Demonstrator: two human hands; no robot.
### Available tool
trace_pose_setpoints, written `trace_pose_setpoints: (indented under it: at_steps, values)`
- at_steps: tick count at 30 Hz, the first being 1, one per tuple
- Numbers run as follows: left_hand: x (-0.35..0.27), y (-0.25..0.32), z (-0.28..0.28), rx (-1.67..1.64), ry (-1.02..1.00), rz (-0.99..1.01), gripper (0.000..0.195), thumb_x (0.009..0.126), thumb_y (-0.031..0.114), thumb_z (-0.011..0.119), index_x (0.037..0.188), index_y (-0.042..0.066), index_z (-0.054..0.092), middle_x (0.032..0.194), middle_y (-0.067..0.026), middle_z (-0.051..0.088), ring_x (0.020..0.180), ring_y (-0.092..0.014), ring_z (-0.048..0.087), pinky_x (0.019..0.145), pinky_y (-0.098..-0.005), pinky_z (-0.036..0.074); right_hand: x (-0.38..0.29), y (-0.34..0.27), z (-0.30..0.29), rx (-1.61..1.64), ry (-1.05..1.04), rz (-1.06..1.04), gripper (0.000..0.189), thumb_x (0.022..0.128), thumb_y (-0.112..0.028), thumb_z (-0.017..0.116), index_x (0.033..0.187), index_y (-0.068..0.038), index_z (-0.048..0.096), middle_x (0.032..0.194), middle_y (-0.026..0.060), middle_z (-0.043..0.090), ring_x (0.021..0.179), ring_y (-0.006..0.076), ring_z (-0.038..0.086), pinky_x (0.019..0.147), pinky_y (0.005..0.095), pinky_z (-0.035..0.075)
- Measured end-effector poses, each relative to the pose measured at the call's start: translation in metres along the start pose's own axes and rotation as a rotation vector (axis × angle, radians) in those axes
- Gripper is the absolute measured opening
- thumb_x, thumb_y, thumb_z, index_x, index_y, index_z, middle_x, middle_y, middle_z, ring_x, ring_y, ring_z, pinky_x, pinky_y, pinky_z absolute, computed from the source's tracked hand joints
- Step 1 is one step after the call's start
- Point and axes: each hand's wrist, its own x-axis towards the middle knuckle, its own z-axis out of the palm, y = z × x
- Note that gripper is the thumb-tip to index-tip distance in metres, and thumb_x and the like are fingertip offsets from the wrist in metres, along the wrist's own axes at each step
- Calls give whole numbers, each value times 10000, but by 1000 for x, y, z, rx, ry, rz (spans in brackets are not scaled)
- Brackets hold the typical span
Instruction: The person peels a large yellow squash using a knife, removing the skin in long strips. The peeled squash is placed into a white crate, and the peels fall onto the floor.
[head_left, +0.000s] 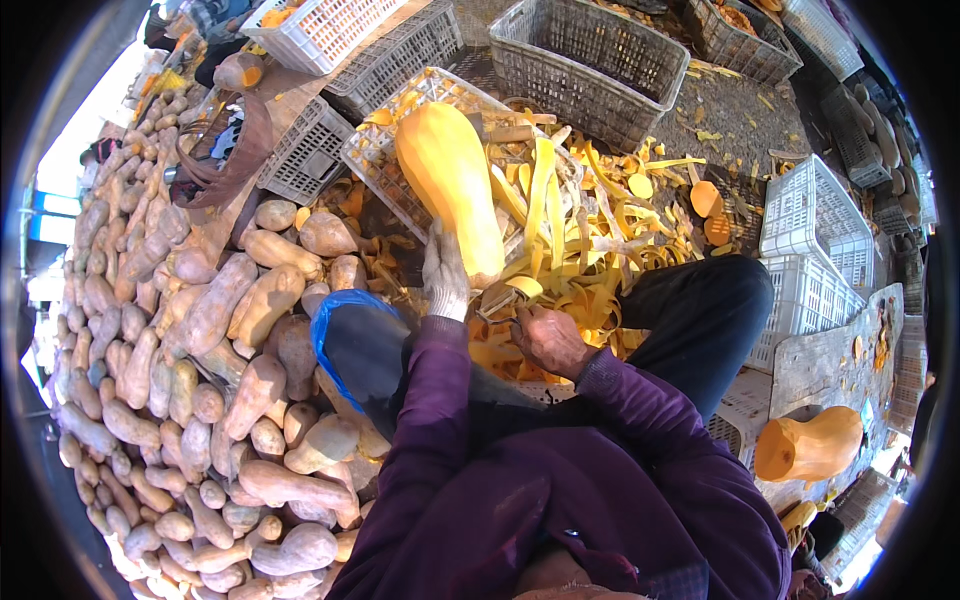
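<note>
A peeled, orange-yellow squash (450, 187) leans lengthwise over an upturned plastic crate (375, 154), its near end towards me. My left hand (445, 270), in a pale work glove, holds the squash along its lower left side; the thumb is hidden. Bare and curled, my right hand (551, 341) grips a peeler (496, 309) just short of the squash's near end. The peeler's blade is hard to make out among the peel. Long strips of squash peel (559, 225) are heaped right of the squash and between my knees.
Unpeeled squashes (225, 300) form a large pile on my left. A grey crate (577, 82) stands ahead, white crates (814, 225) at right. Cut squash pieces (705, 199) lie on the ground. A peeled squash piece (810, 444) rests on a board (817, 375) at right.
</note>
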Motion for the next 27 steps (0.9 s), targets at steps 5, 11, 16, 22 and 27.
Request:
trace_pose_setpoints:
  at_steps: [5,11,16,22,27]
  values:
    - [-16,16,13,254,-10,16,665,1061,362,575,1555,-28,359,1559,-185,438,1403,-295,449,1190,-381,333,34,17,-19,115,194,68,355,939,-170,628,1206,57,571,740,218,632,636,385,643,562,488,509]
    - [-7,28,7,561,-112,159,890,940,392,744,1554,-83,309,1593,-269,336,1443,-359,400,1199,-415,333,-15,3,-7,213,-145,44,341,954,-212,594,1149,65,632,806,284,655,776,425,680,702,499,547]
    - [7,54,36,757,-118,43,1113,807,155,854,1615,-37,113,1501,-228,457,1311,-300,529,1092,-364,457,64,21,-34,500,-43,387,383,999,-286,503,1079,65,635,828,323,642,818,482,650,778,544,502]
    - [24,35,19,444,-189,-12,1143,779,3,826,1633,5,65,1447,-191,525,1270,-286,566,1060,-356,490,96,46,41,510,131,291,360,1029,-257,469,907,62,581,749,280,594,674,390,598,675,466,500]
    - [10,54,39,186,-133,-153,966,795,-71,747,1608,54,241,1393,-161,569,1194,-301,612,1020,-405,519,91,27,11,579,192,364,339,1019,-242,523,1042,76,638,845,308,660,739,422,661,704,466,540]
